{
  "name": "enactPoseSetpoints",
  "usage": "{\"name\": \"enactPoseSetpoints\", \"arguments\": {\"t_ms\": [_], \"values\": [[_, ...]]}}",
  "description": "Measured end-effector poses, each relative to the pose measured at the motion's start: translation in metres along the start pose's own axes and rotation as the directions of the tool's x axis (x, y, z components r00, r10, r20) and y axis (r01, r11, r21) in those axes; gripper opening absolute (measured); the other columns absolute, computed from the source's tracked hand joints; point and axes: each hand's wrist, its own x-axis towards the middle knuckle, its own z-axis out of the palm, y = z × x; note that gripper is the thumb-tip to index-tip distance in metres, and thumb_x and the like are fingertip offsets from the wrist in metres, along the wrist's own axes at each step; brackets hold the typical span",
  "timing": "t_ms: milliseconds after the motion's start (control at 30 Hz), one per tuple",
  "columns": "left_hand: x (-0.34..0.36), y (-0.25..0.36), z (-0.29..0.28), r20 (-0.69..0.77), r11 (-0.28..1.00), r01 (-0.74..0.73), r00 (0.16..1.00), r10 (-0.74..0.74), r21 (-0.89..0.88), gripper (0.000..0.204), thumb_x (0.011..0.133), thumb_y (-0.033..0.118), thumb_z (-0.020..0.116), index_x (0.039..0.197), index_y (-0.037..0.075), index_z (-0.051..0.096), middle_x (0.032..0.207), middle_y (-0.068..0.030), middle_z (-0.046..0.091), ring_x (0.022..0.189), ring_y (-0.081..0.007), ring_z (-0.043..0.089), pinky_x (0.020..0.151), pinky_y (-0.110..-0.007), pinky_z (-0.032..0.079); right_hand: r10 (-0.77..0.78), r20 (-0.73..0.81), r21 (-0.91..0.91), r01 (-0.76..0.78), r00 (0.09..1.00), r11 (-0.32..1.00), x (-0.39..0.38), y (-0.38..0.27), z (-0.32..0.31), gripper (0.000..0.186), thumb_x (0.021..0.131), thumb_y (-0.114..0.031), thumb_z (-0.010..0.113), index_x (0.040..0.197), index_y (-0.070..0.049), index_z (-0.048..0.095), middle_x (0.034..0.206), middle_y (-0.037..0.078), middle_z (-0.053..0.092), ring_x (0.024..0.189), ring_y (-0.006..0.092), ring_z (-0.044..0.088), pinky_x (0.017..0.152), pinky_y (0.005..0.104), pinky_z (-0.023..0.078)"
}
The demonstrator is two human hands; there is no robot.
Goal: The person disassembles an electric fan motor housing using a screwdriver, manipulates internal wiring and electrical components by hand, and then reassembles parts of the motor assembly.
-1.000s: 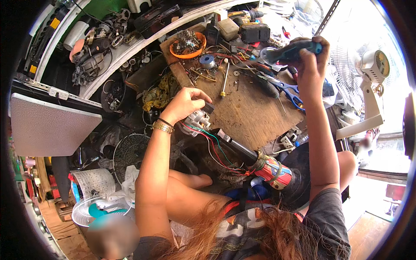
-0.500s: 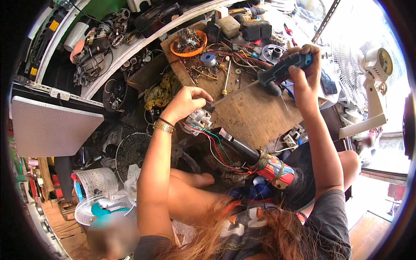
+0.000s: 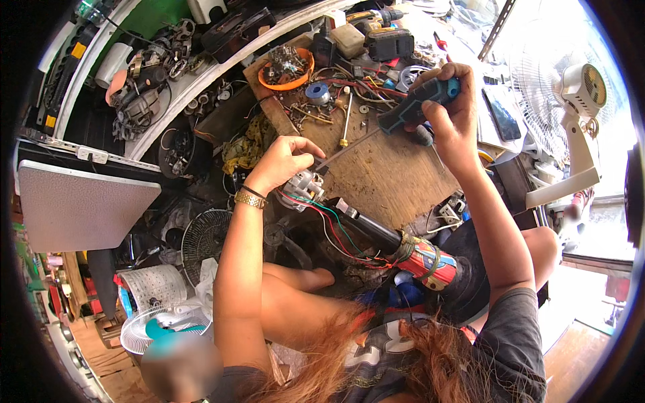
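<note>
My right hand (image 3: 453,114) is wrapped round the dark grey and blue handle of a screwdriver (image 3: 411,107). Its long thin shaft slants down to the left, and the tip reaches a small dark piece beside my left fingertips. My left hand (image 3: 282,164) is closed in a pinch over the top of a metal fan motor (image 3: 302,188); what the fingers grip is hidden. Green, red and white wires hang from the motor along a black pole (image 3: 369,227). A printed red and yellow wrap (image 3: 430,263) is tied round the pole's lower end, between my legs.
A wooden board (image 3: 396,181) lies in front of me, with an orange bowl (image 3: 287,84) of metal parts, a solder spool (image 3: 318,93) and a thin rod (image 3: 347,117) on it. Cordless drill (image 3: 390,43) behind. A standing fan (image 3: 581,101) is at right, a grey panel (image 3: 87,205) at left.
My right hand and the screwdriver have shifted left, closer to my left hand. My left hand stays at the motor's top. The whole view has moved slightly.
</note>
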Motion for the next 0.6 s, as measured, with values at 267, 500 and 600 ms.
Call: {"name": "enactPoseSetpoints", "arguments": {"t_ms": [267,500,600], "values": [[0.0020,-0.0069,0.0003,-0.018,1.000,-0.026,0.999,0.026,-0.004,0.024,0.077,0.006,0.054,0.093,-0.001,0.071,0.084,-0.0028,0.068,0.074,-0.0081,0.062,0.070,-0.026,0.051,-0.030,0.009,-0.028,0.030,0.999,0.999,0.0013,-0.0044,0.0015,0.039,0.080,0.004,0.051,0.113,-0.008,0.033,0.105,0.009,0.051,0.082,0.0123,0.055,0.060,0.0257,0.055],[0.0028,-0.0063,-0.0002,-0.016,1.000,-0.021,1.000,0.021,-0.014,0.024,0.077,0.005,0.054,0.094,-0.001,0.071,0.086,-0.0036,0.069,0.075,-0.0086,0.062,0.070,-0.026,0.051,-0.011,0.002,-0.016,0.011,1.000,1.000,-0.0001,-0.0014,0.0005,0.039,0.081,0.003,0.052,0.113,-0.009,0.033,0.104,0.009,0.051,0.085,0.0131,0.056,0.060,0.0261,0.056],[0.0016,-0.0027,0.0006,-0.015,1.000,-0.022,1.000,0.022,-0.006,0.024,0.077,0.005,0.054,0.093,-0.001,0.071,0.086,-0.0038,0.069,0.075,-0.0086,0.062,0.070,-0.027,0.051,0.013,-0.024,0.008,-0.013,1.000,1.000,-0.0034,-0.0002,-0.0020,0.039,0.081,0.004,0.052,0.113,-0.009,0.033,0.105,0.010,0.052,0.085,0.0138,0.056,0.060,0.0263,0.056]]}}
